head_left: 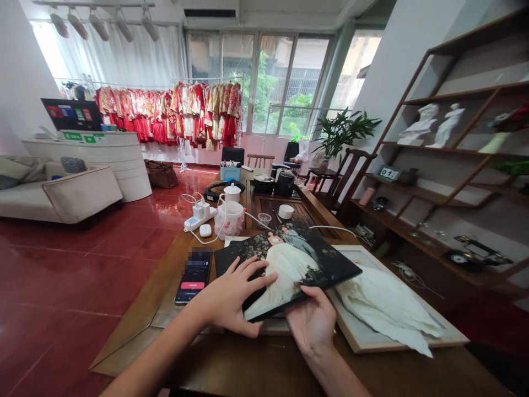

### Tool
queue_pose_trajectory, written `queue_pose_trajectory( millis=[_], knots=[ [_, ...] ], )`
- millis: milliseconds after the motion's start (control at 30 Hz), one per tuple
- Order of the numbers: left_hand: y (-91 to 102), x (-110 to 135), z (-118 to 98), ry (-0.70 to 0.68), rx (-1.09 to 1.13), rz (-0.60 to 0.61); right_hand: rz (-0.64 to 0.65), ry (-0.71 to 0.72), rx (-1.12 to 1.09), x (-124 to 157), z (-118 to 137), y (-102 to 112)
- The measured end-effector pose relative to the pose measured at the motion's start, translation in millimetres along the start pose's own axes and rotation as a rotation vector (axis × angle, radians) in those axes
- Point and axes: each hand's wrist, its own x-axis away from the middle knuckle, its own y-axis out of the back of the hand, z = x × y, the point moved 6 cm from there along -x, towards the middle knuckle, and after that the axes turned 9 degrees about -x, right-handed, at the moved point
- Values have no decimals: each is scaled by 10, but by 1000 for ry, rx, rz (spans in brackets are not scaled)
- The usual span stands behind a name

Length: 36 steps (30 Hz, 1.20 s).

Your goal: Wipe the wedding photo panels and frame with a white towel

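A dark wedding photo panel (pixel 326 264), showing a couple and a wide white gown, is held tilted above the near part of the wooden table. My left hand (pixel 235 292) lies across its left part with fingers spread, the thumb pointing down past the near edge. My right hand (pixel 312 317) grips that near edge, thumb on top and the other fingers hidden underneath. Beneath and right of the panel is a light wooden frame (pixel 372 347) with crumpled white tissue paper (pixel 384 303) on it. Left of the panel lies a phone (pixel 193 278) with a lit screen.
A power strip (pixel 200 216), a white earbud case (pixel 205 230) and a patterned white container (pixel 229 220) stand beyond the phone. Farther back are a white cup (pixel 286 212) and a black kettle (pixel 284 183). Wooden shelves (pixel 413 212) rise at right.
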Motion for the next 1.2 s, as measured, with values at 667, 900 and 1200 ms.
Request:
queue_pose_trajectory(
  millis=[667, 900, 1200],
  knots=[
    [67, -133, 43, -109, 54, 130, 141, 142, 239, 135, -24, -77],
    [29, -147, 64, -98, 21, 127, 79, 43, 77, 134, -123, 5],
    [-62, -195, 41, -31, -56, 121, -87, -201, -228, 143, -270, 145]
  ],
)
